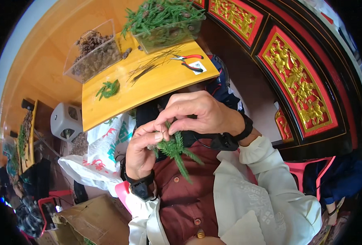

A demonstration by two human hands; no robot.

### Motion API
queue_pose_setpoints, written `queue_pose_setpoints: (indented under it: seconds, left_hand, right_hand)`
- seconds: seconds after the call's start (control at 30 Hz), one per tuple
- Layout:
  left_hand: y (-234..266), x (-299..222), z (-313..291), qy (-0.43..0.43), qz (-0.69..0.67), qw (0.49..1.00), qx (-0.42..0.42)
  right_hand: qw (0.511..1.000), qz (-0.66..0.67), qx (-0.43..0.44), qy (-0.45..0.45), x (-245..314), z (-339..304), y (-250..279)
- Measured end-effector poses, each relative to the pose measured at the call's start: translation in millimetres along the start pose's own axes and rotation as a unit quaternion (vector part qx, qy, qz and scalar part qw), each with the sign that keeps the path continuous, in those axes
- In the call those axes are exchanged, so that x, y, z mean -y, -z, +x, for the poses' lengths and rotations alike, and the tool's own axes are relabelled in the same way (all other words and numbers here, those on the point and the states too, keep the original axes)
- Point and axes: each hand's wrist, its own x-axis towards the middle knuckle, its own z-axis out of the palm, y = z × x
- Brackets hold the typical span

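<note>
In front of my chest, a sprig of green artificial fir (176,150) hangs with its needled tips pointing down. My left hand (142,149) is closed, pinching the sprig's upper end between thumb and fingers. From the right, my right hand (205,112) meets it, closed in a pinch on a fine strand that looks like thin wire (163,131). The strand is mostly hidden by the fingertips. Beyond my hands, a loose green sprig (108,89) lies on the yellow wooden table (160,87), beside several thin dark wires (144,72).
Red-handled pliers (188,60) lie on the table's right side. Clear bins of pine cones (97,57) and green sprigs (168,36) stand at the back. A white plastic bag (103,151), grey stool (66,121) and cardboard box (95,220) are left. Carved red-gold panels (297,81) border the right.
</note>
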Motion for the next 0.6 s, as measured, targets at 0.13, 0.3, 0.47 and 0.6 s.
queue_pose_setpoints:
  seconds: [0.13, 0.3, 0.47, 0.6]
  left_hand:
    - [0, 4, -2, 0.037, -0.086, 0.995, 0.018]
    - [-3, 7, -5, 0.029, -0.037, 0.999, 0.007]
    - [-1, 2, -5, 0.005, 0.009, 1.000, -0.016]
    - [4, -3, -11, -0.028, 0.016, 0.999, -0.019]
  right_hand:
    - [0.999, 0.037, 0.002, 0.015, 1, 1, -5]
    - [0.998, -0.019, 0.028, 0.046, 9, 4, 1]
    - [0.996, -0.047, 0.059, 0.047, 5, 11, -4]
    - [0.996, -0.043, 0.069, 0.047, 6, 22, -10]
